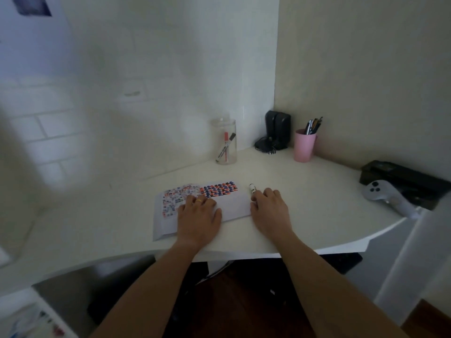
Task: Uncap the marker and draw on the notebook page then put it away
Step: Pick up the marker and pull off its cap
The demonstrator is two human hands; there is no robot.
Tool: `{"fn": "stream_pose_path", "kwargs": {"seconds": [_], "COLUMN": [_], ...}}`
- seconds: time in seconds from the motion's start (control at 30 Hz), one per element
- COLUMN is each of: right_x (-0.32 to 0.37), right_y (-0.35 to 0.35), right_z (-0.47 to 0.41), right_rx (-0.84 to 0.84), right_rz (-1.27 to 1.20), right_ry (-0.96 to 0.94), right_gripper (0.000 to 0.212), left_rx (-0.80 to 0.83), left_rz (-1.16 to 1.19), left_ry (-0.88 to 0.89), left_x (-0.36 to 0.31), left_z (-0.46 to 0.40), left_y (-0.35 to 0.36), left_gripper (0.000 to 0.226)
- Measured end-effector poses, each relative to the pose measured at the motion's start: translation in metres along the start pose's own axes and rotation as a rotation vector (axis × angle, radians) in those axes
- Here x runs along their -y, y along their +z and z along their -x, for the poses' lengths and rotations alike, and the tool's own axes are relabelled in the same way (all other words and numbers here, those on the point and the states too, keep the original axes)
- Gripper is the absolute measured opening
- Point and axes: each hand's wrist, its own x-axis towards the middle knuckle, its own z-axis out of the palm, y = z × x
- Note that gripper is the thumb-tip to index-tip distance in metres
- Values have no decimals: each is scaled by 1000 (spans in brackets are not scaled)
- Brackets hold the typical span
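An open notebook [234, 204] with red-and-blue patterns along its top lies on the white desk [317, 203]. My left hand [199, 214] rests flat on its page, fingers spread, a ring on one finger. A white marker [252, 189] lies just right of the notebook, pointing away from me. My right hand [269, 209] lies over the marker's near end with its fingertips touching it; the frame does not show a closed grip around it.
A clear glass jar [224, 142] with a red and a black marker stands behind the notebook. A pink cup [303, 145] of pens and a black device [275, 132] sit in the corner. A grey game controller [388, 195] and a black box [405, 179] lie at right.
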Motion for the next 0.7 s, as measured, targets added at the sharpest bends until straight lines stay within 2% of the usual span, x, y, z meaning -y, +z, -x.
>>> {"fn": "stream_pose_path", "kwargs": {"seconds": [0.3,0.5,0.6,0.7], "right_x": [-6,-3,4,13], "right_y": [11,7,1,0], "right_z": [-10,-31,-53,-85], "right_rx": [40,203,143,174], "right_rz": [-38,44,-118,-467], "right_ry": [-14,8,24,168], "right_gripper": [15,24,20,16], "left_rx": [-46,86,166,212], "left_rz": [3,-20,49,133], "left_ry": [41,77,140,172], "left_x": [6,12,26,41], "left_z": [-4,-17,-34,-68], "left_y": [13,9,2,5], "left_gripper": [41,45,50,49]}}
